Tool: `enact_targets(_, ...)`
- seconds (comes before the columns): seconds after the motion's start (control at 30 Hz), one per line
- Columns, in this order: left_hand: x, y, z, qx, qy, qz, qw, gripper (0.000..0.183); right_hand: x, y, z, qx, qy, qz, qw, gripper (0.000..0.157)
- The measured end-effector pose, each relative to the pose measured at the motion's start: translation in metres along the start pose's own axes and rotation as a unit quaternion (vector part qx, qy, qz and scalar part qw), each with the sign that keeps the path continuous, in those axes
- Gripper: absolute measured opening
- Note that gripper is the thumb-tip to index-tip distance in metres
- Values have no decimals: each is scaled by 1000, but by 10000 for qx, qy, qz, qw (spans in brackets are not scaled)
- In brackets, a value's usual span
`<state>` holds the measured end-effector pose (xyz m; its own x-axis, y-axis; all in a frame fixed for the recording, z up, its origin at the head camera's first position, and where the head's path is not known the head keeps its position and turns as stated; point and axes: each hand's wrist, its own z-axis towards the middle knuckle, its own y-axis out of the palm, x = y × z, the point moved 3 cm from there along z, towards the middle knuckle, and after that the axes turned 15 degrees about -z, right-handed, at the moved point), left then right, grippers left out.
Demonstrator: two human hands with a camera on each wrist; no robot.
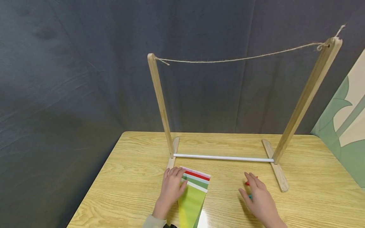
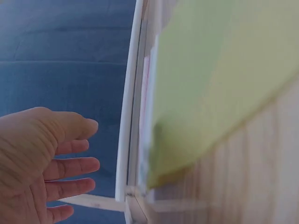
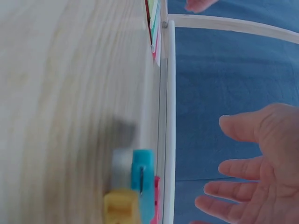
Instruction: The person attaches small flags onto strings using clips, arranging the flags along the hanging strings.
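My left hand (image 1: 171, 186) is over the left side of a stack of coloured sheets (image 1: 192, 204), its fingers relaxed and gripping nothing. The sheets are fanned, with yellow-green on top and white, green, red and pink edges behind. In the left wrist view that hand's thumb and fingers are spread apart from the sheets (image 2: 201, 93). My right hand (image 1: 260, 199), also relaxed with nothing in it, hovers above small clothespins. The right wrist view shows a teal clothespin (image 3: 142, 186), a yellow one (image 3: 120, 207) and a pinkish-red one (image 3: 157, 198), below and beside the hand.
A wooden stand rises behind the hands, with a left post (image 1: 161, 101) and a right post (image 1: 308, 98). Twine (image 1: 216, 61) sags between their tops, and a white rod (image 1: 222, 157) joins the bases. A dark curtain (image 1: 199, 95) hangs behind the wooden table (image 1: 114, 190).
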<state>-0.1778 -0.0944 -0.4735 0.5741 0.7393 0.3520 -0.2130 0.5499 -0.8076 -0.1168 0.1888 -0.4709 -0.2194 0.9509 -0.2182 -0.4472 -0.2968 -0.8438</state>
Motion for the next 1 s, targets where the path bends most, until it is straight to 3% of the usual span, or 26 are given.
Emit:
enact_targets(0.23,-12,3,-7,-38,-125,-96,9999,31,10,-4,-12,-59,79,134,9999,61)
enact_targets(0.77,-23,12,-9,-349,-486,-241,9979,31,33,-5,-36,-989,455,-69,9940,59)
enact_targets(1.0,-26,13,-5,-479,-428,-140,9978,27,43,-4,-42,-1373,543,-98,9890,56)
